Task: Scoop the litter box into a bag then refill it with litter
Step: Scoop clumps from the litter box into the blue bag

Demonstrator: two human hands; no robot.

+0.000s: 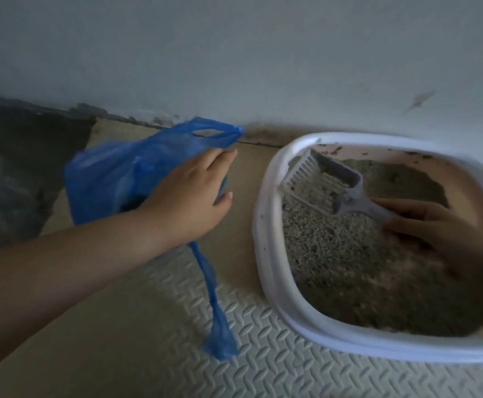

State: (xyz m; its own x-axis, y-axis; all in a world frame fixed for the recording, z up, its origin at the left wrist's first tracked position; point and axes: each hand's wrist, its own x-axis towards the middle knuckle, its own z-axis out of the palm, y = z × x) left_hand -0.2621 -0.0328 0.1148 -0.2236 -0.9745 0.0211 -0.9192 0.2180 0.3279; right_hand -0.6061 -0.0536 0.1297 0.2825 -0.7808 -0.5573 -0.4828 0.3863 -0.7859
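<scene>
Head view: the left hand (188,193) reaches far out from the left, arm almost straight, back of the hand up. Its fingers (220,160) lie close together and point up and to the right. The thumb sticks out below them. They hold the blue bag (105,179), and a bit of blue shows between thumb and fingers. The right hand (435,234) comes in from the right edge, low inside the box (266,225). Its fingers are curled round the handle of the scoop (329,179).

The right arm is cut off by the edge. The back of the left hand hides most of its grip. The bag and the litter (335,254) are blurry. A dark shape (19,168) at far left is too dim to name.

The bag is under and behind the left fingers, off to the left of the box. One of its handles hangs down over the mat (177,326). The scoop's comb end is tipped up near the box's left wall, over the litter, up and left of the right fingers.
</scene>
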